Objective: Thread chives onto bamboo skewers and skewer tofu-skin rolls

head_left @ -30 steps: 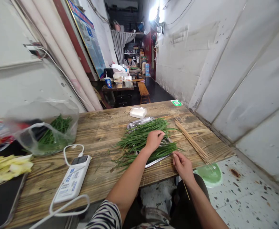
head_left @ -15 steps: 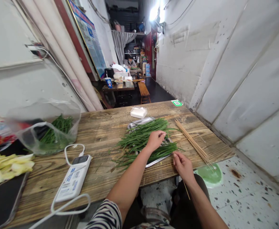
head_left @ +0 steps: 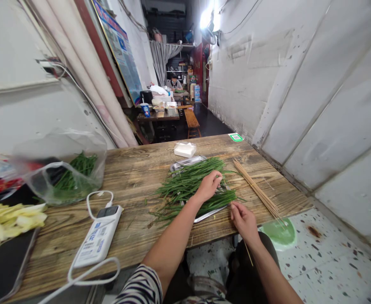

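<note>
A heap of long green garlic chives (head_left: 188,175) lies across a metal tray (head_left: 201,217), covering most of it. My left hand (head_left: 209,185) is over the chives with fingers closed in a pinch; what they hold, if anything, is too small to make out. At the tray's near right corner, my right hand (head_left: 244,217) pinches a thin bamboo skewer (head_left: 249,254), whose lower end slants down past the table edge. Its fingertips are close to the ends of the nearer chives. A bundle of bamboo skewers (head_left: 257,188) lies on the table to the right.
On the wooden table (head_left: 131,177) are a tissue pack (head_left: 185,149), a white power bank (head_left: 99,236) with a cable, a plastic bag (head_left: 77,181) of greens, yellow leaves (head_left: 11,223) and a phone (head_left: 9,266). A person (head_left: 174,82) sits at the back.
My left hand has shifted slightly to the right and away from me over the chives. My right hand holds the skewer in nearly the same place.
</note>
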The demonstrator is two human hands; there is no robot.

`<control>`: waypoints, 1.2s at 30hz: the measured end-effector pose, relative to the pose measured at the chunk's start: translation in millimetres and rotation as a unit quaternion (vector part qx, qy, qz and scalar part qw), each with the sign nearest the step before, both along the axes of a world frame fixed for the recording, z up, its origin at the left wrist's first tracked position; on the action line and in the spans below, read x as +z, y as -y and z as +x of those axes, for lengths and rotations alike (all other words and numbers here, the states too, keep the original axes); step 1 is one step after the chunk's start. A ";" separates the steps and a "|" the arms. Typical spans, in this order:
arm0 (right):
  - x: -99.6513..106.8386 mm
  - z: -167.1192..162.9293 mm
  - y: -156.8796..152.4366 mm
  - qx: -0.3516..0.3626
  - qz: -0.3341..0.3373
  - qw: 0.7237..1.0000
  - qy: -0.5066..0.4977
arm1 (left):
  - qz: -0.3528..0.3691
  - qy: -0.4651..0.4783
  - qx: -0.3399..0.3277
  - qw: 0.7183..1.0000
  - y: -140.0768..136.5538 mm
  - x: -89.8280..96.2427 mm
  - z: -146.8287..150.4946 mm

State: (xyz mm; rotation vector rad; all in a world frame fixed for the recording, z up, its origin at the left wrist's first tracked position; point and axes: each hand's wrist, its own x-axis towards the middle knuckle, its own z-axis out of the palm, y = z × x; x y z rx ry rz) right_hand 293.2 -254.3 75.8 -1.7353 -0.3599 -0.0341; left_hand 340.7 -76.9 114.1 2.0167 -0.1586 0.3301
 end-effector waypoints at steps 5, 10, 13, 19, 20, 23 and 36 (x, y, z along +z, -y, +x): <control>-2.5 0.7 0.2 0.000 0.001 1.000 0.003 | -0.012 -0.005 0.014 1.000 -2.7 -3.4 2.1; -5.3 1.7 1.2 0.006 0.005 1.000 0.000 | -0.023 0.002 -0.003 1.000 -6.7 -2.7 4.2; -6.6 1.7 1.7 0.008 0.003 1.000 -0.002 | -0.025 0.006 -0.005 1.000 -7.3 -1.7 4.3; -6.9 1.4 1.2 0.008 0.018 1.000 -0.005 | 0.000 -0.005 0.035 0.999 -3.6 0.7 2.9; -6.9 1.5 1.1 0.009 0.017 1.000 -0.004 | 0.000 -0.006 0.040 0.999 -2.9 0.6 2.8; -6.5 1.8 1.1 0.008 0.008 1.000 -0.006 | -0.002 -0.009 0.040 0.999 -1.5 -0.9 2.7; -3.8 2.1 0.4 0.010 0.011 1.000 -0.015 | -0.002 -0.013 0.031 0.999 -0.6 0.1 1.2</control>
